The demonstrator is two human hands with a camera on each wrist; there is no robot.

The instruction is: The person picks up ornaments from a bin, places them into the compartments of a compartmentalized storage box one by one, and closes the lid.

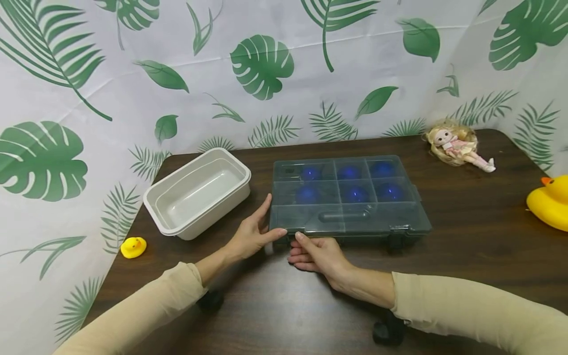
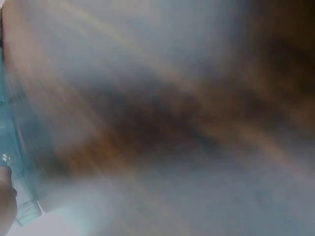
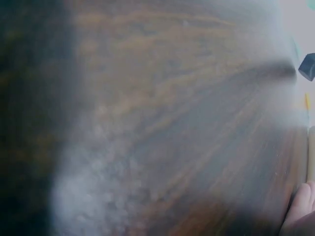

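Note:
A translucent grey storage box (image 1: 306, 217) with a closed, divided lid lies on the table. Several shiny round blue balls (image 1: 356, 194) show through its compartments. My left hand (image 1: 253, 234) grips the box's front left corner, fingers along the left side and thumb on the front edge. My right hand (image 1: 326, 259) touches the front edge with its thumb near the left latch, which the hands mostly hide; its other fingers lie relaxed below. A dark latch (image 1: 396, 239) shows at the front right. Both wrist views are mostly blurred tabletop, with the left thumb (image 2: 7, 201) at one edge.
A pale grey plastic tub (image 1: 207, 217) stands left of the box. A small yellow duck (image 1: 133, 247) sits at the left edge. To the right are a blond doll (image 1: 459, 144) and a large yellow duck (image 1: 552, 201). A leaf-patterned cloth (image 1: 284, 113) hangs behind the dark wooden table (image 1: 266, 315).

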